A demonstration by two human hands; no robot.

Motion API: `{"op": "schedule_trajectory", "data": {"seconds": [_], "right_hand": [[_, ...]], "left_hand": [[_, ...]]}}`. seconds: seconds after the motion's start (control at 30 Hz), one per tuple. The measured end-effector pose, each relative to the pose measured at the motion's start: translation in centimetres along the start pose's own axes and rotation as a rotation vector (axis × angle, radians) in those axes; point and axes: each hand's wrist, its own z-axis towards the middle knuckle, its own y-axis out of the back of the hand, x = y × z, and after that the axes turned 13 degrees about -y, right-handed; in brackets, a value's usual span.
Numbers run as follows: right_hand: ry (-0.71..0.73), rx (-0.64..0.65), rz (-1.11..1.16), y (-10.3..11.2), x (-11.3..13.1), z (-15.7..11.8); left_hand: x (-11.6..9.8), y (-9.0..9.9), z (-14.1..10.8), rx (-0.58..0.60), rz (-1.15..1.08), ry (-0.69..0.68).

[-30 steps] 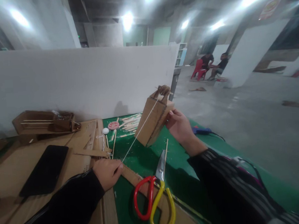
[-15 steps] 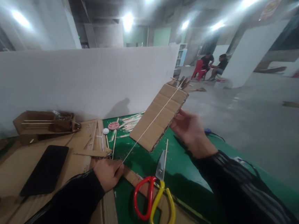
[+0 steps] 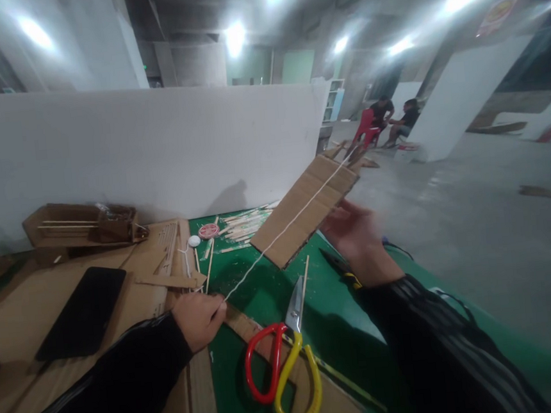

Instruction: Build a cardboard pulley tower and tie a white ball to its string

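My left hand (image 3: 201,320) pinches the end of a white string (image 3: 247,272) above the green table. From there the string runs up and to the right, across the face of a cardboard piece (image 3: 300,214), to its far end. My right hand (image 3: 355,231), slightly blurred, holds that cardboard by its right edge, raised and tilted over the table. Brown pointed parts stick out at its top end. Below lie scissors (image 3: 294,314) with one red and one yellow handle, beside a thin wooden stick (image 3: 305,281).
A black phone (image 3: 82,312) rests on cardboard sheets at the left, near a cardboard box (image 3: 69,228). Thin sticks (image 3: 248,225) lie by a white partition (image 3: 155,153). Pliers (image 3: 341,268) are under my right wrist. Two people sit in the right background.
The cardboard and my right hand have moved right and slightly up. The string looks slacker and slightly wavy. The pliers now show more. My left hand has barely moved.
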Motion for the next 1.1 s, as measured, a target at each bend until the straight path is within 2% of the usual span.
{"op": "schedule_trajectory", "data": {"seconds": [0.13, 0.3, 0.43, 0.53, 0.63, 0.7, 0.77, 0.83, 0.87, 0.93, 1.1], "right_hand": [[-0.029, -0.036, -0.033, 0.1, -1.7, 1.0], [0.071, -0.065, -0.156, -0.1, -3.9, 2.1], [0.137, -0.118, -0.349, 0.0, -4.4, 2.4], [0.173, -0.175, -0.548, 0.3, -4.4, 0.5], [0.184, -0.228, -0.757, 0.0, -4.6, -4.4], [0.126, -0.155, -0.927, -0.8, -5.1, -8.8], [-0.027, 0.075, -1.415, -1.9, -5.7, -13.0], [-0.047, 0.253, -1.696, -3.1, -6.3, -15.9], [-0.028, 0.330, -1.768, -3.5, -6.5, -16.8], [-0.016, 0.402, -1.862, -3.9, -6.6, -17.5], [-0.044, 0.394, -1.975, -3.1, -5.7, -17.0]], "left_hand": [[0.0, -0.2, -0.1, -0.007, 0.002, -0.014], [0.1, -0.3, 0.0, -0.024, 0.007, -0.036], [0.1, -0.3, 0.0, -0.045, 0.004, -0.056], [0.1, -0.4, -0.2, -0.062, 0.005, -0.058], [0.0, -0.3, -0.4, -0.074, 0.005, -0.064], [0.0, -0.2, -0.5, -0.082, 0.005, -0.062], [-0.1, 0.0, -0.6, -0.092, 0.000, -0.055], [-0.1, 0.2, -0.7, -0.104, -0.012, -0.051], [-0.1, 0.3, -0.7, -0.111, -0.021, -0.050], [0.0, 0.4, -0.8, -0.131, -0.039, -0.040], [0.0, 0.1, -1.0, -0.193, -0.061, 0.065]]}}
